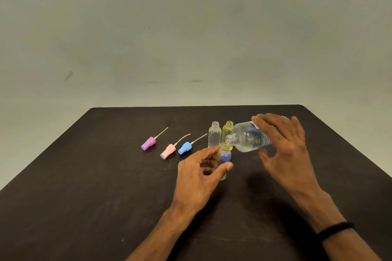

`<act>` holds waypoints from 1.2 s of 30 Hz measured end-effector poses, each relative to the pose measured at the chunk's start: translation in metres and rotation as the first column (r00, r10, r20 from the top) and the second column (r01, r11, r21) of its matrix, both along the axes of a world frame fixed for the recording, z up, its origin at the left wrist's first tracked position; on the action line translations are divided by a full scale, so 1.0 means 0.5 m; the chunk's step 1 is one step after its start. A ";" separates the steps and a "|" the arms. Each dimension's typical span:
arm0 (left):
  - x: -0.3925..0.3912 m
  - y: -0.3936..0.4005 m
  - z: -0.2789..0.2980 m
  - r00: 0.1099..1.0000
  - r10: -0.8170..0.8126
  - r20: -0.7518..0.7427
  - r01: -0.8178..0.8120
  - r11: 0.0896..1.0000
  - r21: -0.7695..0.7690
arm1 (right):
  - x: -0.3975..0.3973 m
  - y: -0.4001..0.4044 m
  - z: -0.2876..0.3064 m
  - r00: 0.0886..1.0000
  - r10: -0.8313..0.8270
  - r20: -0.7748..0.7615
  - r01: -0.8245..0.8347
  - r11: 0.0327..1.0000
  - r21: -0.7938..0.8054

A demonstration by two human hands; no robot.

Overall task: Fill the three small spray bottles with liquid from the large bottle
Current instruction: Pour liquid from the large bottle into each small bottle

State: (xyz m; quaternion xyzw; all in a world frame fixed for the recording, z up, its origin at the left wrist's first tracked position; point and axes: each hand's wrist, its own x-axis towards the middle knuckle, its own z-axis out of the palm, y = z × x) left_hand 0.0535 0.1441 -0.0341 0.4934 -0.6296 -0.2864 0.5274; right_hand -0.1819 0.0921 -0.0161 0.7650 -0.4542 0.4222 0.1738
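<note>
The light, slippery blue bottle is pinched by the left hand; the tilted large bottle is clasped mid-body by the right hand.

No text can be read. The large bottle, tilted with its open mouth toward nine o'clock, carries a label with dark print on its lower side and a blue patch above, but the lettering is too small and blurred to make out.
</note>
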 end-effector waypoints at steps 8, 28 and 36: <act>-0.003 0.001 0.003 1.000 -0.006 -0.008 0.006 1.000 0.000 | 0.000 0.000 0.001 1.000 -0.001 -0.008 0.001 1.000 -0.006; -0.001 0.002 0.005 1.000 -0.009 0.017 0.009 1.000 0.004 | 0.001 0.002 0.006 1.000 -0.008 -0.020 0.008 1.000 -0.004; -0.001 0.001 0.006 1.000 -0.007 0.013 0.007 1.000 -0.004 | 0.002 0.005 0.007 0.999 -0.015 -0.031 0.014 1.000 -0.017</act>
